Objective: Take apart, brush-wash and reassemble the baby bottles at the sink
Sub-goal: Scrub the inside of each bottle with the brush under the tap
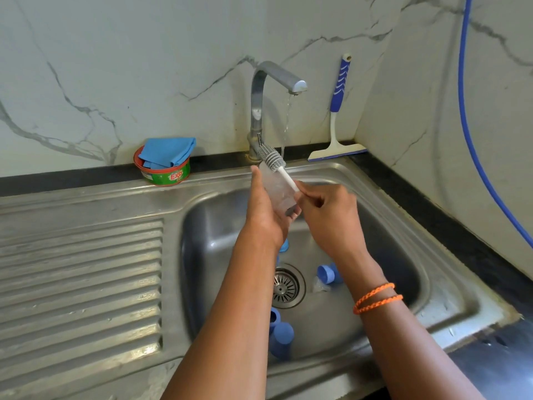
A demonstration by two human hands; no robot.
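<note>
clear bottle body [279,189] gripped in left hand [266,210] over sink [383,215], near the tap stream. right hand [326,210] pinches brush [272,157], head outside the bottle. disassembly done: blue caps [328,273] lie in basin. washing midway, reassembly left.

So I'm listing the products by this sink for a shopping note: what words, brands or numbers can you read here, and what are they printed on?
"EXO": red-and-white lettering on the side of the round green tub with a red rim, which holds a folded blue cloth.
A white patch of small print left of that logo: too blurred to read.
Nothing else carries legible text.
</note>
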